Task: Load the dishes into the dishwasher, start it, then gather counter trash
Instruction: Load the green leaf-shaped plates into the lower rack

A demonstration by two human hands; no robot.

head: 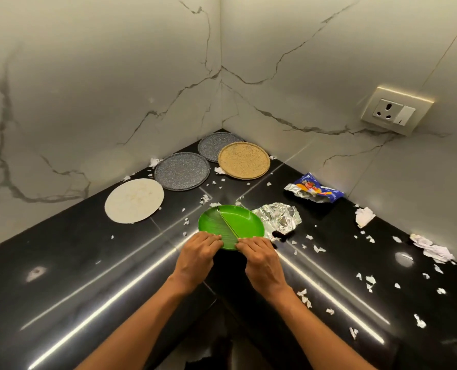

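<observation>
I look down into the corner of a black counter (62,263) between marble walls. My left hand (195,256) and right hand (259,259) both grip the near rim of a green plate (232,222), fingers curled over its edge; it sits at the inner corner of the counter, just beside a crumpled sheet of foil (279,217). I judge this to be the first loading step: picking up dishes, with no dishwasher in view. The next move calls for lifting the plate level and carrying it away, then coming back for the rest.

I count five plates: the green one, a white plate (134,200), two grey plates (182,170) (211,145), and a tan plate (244,160) overlapping the far grey one. Trash: one foil sheet, one blue wrapper (315,190), and many torn paper scraps (364,216) scattered mostly to the right.
</observation>
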